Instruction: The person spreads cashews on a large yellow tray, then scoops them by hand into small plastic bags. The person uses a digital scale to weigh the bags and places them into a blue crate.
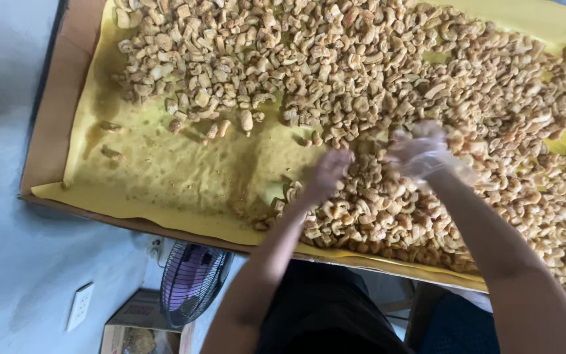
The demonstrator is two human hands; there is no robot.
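A wide spread of small golden fried pieces (388, 78) covers a yellow paper sheet (165, 170) on a brown board (60, 98). My left hand (327, 172) is bare and rests with fingers down on the pieces near the edge of the oily bare patch. My right hand (420, 154) wears a thin clear plastic glove and is blurred over the pile, fingers curled into the pieces. Whether either hand holds any pieces cannot be made out.
A grey wall (8, 196) with a white socket (80, 305) lies at the left. Below the board stand a small fan with a purple centre (191, 282) and a cardboard box (139, 324). Dark clothing (325, 308) shows at the bottom.
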